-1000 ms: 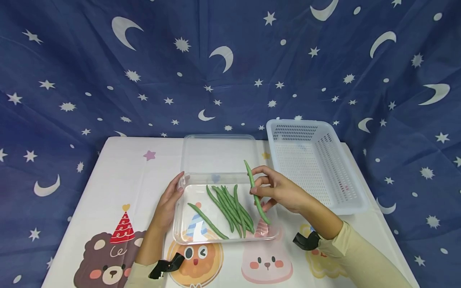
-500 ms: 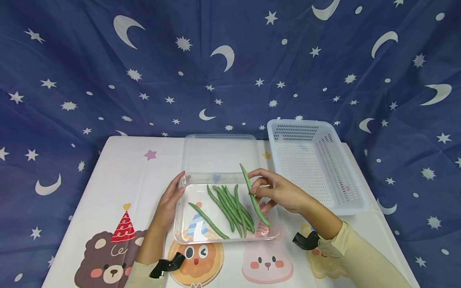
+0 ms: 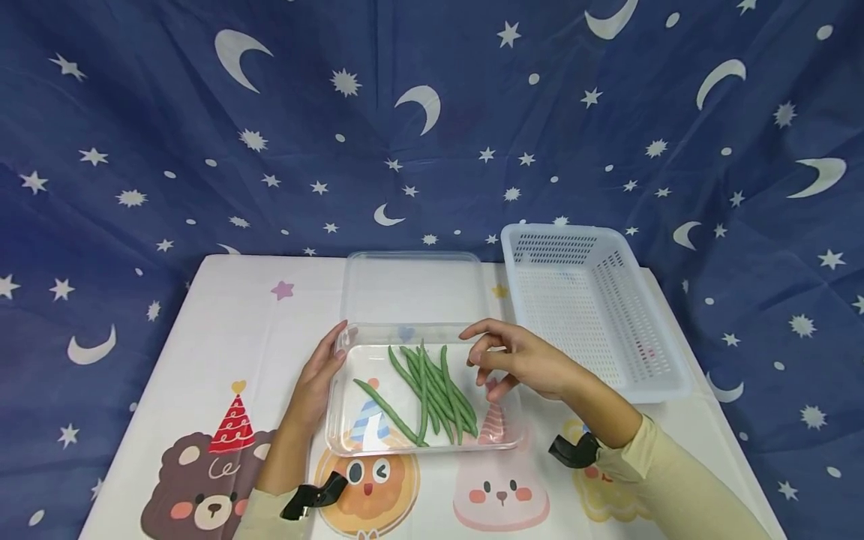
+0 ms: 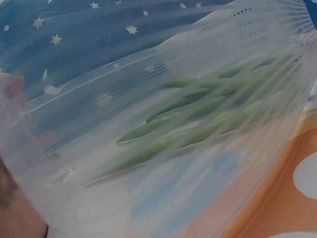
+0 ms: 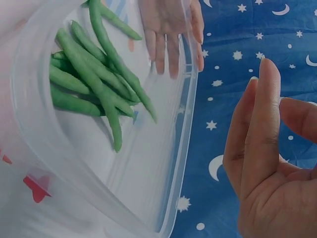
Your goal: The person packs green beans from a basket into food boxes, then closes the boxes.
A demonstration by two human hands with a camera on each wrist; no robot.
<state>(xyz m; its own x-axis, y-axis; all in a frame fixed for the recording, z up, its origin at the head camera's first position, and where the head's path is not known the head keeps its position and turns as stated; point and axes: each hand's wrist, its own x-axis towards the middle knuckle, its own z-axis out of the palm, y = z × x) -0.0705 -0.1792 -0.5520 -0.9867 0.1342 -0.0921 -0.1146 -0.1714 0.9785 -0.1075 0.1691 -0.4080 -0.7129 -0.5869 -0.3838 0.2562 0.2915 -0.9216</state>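
Note:
My left hand (image 3: 316, 386) lies against the left side of a clear plastic food container (image 3: 337, 442), its fingers straight along the wall. Through the plastic in the right wrist view, those extended fingers (image 5: 161, 54) show near the corner. Inside lies a loose pile of green beans (image 3: 442, 390). One green bean (image 3: 423, 397) crosses the left edge of the pile, its near end touching a separate green bean (image 3: 385, 409). My right hand (image 3: 523, 360) hovers over the container's right side with loosely bent fingers, holding nothing. In the left wrist view the beans (image 4: 193, 114) look hazy through the wall.
A white perforated plastic basket (image 3: 658, 330) stands at the back right, beyond my right hand. Behind the container lies a clear lid (image 3: 412, 281). The table has a white cartoon-print cloth (image 3: 236, 322), and a blue star-and-moon curtain (image 3: 297, 112) hangs behind it.
My right hand has let go of the green bean it pinched over the container. That bean now lies farther left, across the pile's edge. The left hand has stayed in place.

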